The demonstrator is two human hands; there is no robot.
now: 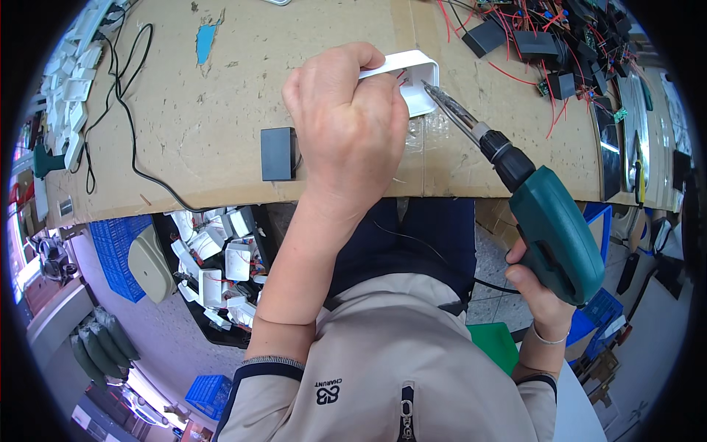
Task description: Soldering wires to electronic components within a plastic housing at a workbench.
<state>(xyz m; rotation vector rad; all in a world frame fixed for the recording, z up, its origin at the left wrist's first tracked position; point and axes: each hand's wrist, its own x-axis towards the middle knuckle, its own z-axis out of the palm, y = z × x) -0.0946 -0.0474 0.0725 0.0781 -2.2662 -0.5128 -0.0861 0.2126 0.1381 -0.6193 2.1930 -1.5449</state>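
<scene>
On the table (221, 166), near the middle of the head view, your left hand (346, 121) grips a white box (423, 72). The box peeks out just right of your left fingers, with its open side partly showing and a bit of red wire inside. Your hand hides much of it, so you cannot tell its long way for sure.

Your right hand (541, 287) is wrapped round the handle of a green drill (556, 228). You cannot tell if a finger pushes its button. The drill's long way slants up and to the left, and the tip of its thin metal bit (460, 116) is at the box's open part. Whether it touches is too hard to see. Your left hand is much nearer the box; your right hand is low, well apart from it. Your left arm reaches up with the back of the hand showing. Your right elbow is bent by your side.
</scene>
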